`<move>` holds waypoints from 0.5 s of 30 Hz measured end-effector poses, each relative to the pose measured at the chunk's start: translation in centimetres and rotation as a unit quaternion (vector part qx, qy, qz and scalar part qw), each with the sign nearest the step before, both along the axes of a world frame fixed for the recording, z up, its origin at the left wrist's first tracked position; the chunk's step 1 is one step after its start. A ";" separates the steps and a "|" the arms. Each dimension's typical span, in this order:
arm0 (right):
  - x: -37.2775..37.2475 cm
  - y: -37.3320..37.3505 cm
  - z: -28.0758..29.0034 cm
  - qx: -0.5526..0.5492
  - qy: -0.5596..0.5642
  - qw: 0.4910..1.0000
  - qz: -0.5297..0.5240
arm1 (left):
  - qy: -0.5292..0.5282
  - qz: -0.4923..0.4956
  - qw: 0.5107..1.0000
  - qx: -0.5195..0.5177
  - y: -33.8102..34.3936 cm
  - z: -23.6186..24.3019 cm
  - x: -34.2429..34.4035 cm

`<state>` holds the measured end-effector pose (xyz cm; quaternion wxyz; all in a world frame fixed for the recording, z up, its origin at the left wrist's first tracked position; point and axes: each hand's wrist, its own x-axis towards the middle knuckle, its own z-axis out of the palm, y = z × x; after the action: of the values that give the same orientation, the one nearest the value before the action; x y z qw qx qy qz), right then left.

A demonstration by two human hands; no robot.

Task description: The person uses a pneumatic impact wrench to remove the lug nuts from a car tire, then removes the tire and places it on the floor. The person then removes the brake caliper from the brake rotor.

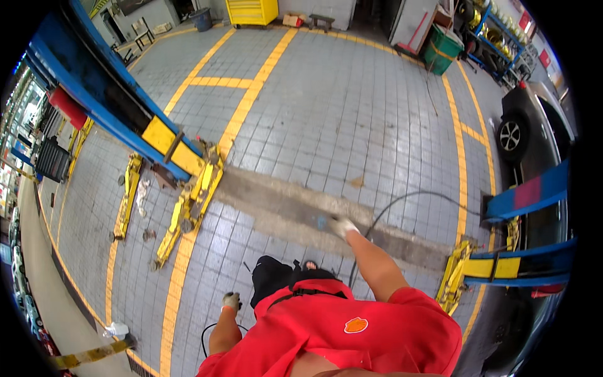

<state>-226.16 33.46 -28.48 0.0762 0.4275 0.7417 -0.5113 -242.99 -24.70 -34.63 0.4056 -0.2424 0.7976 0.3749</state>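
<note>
My right hand [342, 225], in a light work glove, is stretched forward over the grey concrete strip [270, 198] in the tiled floor. A small blue thing [321, 221] shows at its fingertips; whether the hand grips it is unclear. A thin black hose [402, 198] curves from the right lift post, passes behind my right forearm and drops toward my waist. My left hand [231, 301], also gloved, hangs low by my side with fingers curled and nothing visible in it. A black cable loop [206, 332] lies near that arm. I wear a red shirt.
A blue lift post with yellow swing arms [188, 201] stands on the left, and a matching one [465, 270] on the right. A grey car [534, 125] is parked at the right. A green bin [443, 47] and a yellow cabinet [251, 9] stand far back.
</note>
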 end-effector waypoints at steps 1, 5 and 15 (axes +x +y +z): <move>-5.8 4.8 1.6 -0.020 0.056 0.998 -0.026 | -0.072 -0.010 0.997 0.006 4.1 -1.9 -2.6; -29.2 14.3 16.7 0.015 0.180 0.979 0.095 | -0.144 0.089 0.985 0.031 14.4 -5.2 -14.9; -21.6 31.0 -1.8 0.030 -0.336 0.940 -0.043 | 0.124 -0.315 0.935 0.101 51.8 -3.4 -61.5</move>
<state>-247.71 64.44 -30.25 0.2858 0.6081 0.6687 -0.3183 -304.47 27.08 -38.02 0.4229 0.1126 0.8349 0.3338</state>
